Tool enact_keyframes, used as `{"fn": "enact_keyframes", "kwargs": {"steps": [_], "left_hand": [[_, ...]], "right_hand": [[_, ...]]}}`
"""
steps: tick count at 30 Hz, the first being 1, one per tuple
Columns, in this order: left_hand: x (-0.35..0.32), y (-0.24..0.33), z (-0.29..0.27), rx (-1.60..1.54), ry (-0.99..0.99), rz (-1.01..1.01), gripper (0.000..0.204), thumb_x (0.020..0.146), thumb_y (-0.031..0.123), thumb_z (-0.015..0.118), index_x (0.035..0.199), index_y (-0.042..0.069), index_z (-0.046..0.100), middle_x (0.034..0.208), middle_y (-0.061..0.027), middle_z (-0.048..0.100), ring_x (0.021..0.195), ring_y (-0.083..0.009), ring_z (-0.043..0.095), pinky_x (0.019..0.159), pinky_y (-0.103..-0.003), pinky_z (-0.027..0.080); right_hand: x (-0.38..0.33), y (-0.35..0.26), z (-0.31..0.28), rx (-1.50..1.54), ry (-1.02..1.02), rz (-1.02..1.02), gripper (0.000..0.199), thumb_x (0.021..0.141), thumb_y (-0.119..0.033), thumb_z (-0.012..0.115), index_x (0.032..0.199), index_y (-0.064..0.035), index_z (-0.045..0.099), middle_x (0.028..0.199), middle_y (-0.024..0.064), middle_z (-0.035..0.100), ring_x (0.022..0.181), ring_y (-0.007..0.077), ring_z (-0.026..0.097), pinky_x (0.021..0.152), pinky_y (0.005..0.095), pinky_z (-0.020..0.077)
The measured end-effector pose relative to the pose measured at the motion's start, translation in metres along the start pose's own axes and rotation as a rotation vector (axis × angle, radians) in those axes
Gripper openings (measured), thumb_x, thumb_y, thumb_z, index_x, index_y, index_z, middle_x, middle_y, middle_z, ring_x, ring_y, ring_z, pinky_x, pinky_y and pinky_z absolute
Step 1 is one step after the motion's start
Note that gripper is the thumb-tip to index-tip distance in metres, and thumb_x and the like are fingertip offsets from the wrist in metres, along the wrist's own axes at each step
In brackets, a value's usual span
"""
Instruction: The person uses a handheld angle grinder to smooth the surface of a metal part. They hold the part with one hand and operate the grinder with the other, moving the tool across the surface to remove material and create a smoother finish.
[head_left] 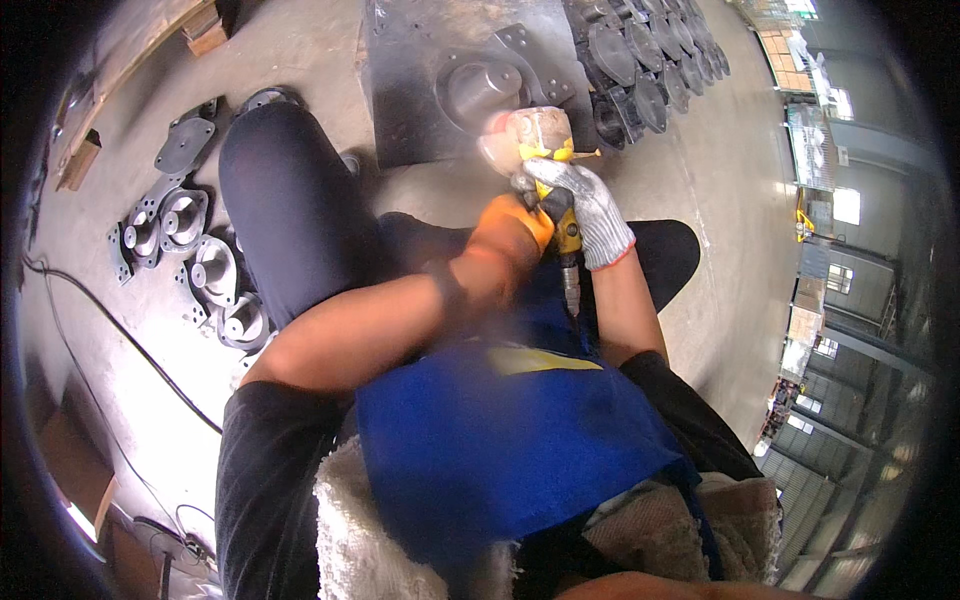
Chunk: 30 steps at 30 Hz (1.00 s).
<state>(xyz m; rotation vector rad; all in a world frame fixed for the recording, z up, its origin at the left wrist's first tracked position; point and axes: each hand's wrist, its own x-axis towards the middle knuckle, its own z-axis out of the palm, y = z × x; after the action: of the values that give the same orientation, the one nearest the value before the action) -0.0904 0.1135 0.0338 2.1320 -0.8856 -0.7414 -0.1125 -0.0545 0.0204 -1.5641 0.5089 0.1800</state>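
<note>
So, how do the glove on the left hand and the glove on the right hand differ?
The left hand wears an orange glove; the right hand wears a grey knitted glove with a red cuff. The left hand looks blurred, while the right hand is sharp. The left hand sits nearer the body, and the right hand is further along the yellow tool. Both grip this tool.

Grey concrete floor (720, 200), bright windows (846, 205) at right wall.

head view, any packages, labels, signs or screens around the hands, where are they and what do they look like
brown cardboard box: lower left on the floor, flat-sided, partly cut off by the picture's rim
stacked tan crates or cartons: upper right, far off, boxy, too small to tell more
yellow patch on the blue apron: chest, below the hands, curved; whether it is a label is unclear
no screens or signs
</note>
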Motion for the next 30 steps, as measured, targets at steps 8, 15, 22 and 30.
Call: {"fn": "enact_keyframes", "kwargs": {"steps": [8, 15, 22, 30], "left_hand": [[0.021, -0.017, 0.012, 0.423, 0.067, 0.302, 0.017, 0.075, 0.009, 0.062, 0.091, 0.008, 0.068, 0.086, -0.0134, 0.069, 0.085, -0.0304, 0.068, 0.076, -0.039, 0.052], [0.043, -0.028, 0.061, -0.377, 0.376, 0.047, 0.030, 0.077, 0.026, 0.064, 0.093, 0.001, 0.066, 0.091, -0.0246, 0.066, 0.090, -0.0433, 0.062, 0.077, -0.045, 0.051], [0.070, -0.030, 0.054, -0.400, 0.466, 0.059, 0.029, 0.075, 0.029, 0.066, 0.081, 0.000, 0.068, 0.083, -0.0247, 0.066, 0.084, -0.0431, 0.063, 0.074, -0.046, 0.051], [0.080, -0.032, 0.040, -0.328, 0.519, 0.152, 0.028, 0.076, 0.030, 0.065, 0.075, 0.001, 0.068, 0.078, -0.0243, 0.066, 0.077, -0.0407, 0.065, 0.066, -0.043, 0.052]], "right_hand": [[0.004, -0.029, 0.025, 0.189, 0.060, 0.214, 0.027, 0.086, -0.022, 0.068, 0.103, -0.0005, 0.065, 0.089, 0.0061, 0.067, 0.075, 0.0130, 0.064, 0.067, 0.0245, 0.0516], [0.003, -0.029, 0.002, 0.162, 0.055, 0.057, 0.017, 0.089, -0.014, 0.064, 0.095, 0.0013, 0.063, 0.082, 0.0087, 0.065, 0.068, 0.0154, 0.061, 0.061, 0.0264, 0.0508], [0.013, -0.052, -0.008, -0.159, -0.055, -0.164, 0.025, 0.087, -0.019, 0.065, 0.102, 0.0003, 0.066, 0.088, 0.0079, 0.067, 0.073, 0.0141, 0.063, 0.066, 0.0255, 0.0518], [0.019, -0.077, 0.004, -0.217, -0.053, -0.203, 0.027, 0.087, -0.021, 0.065, 0.105, -0.0005, 0.066, 0.090, 0.0057, 0.068, 0.075, 0.0134, 0.064, 0.068, 0.0259, 0.0517]]}}
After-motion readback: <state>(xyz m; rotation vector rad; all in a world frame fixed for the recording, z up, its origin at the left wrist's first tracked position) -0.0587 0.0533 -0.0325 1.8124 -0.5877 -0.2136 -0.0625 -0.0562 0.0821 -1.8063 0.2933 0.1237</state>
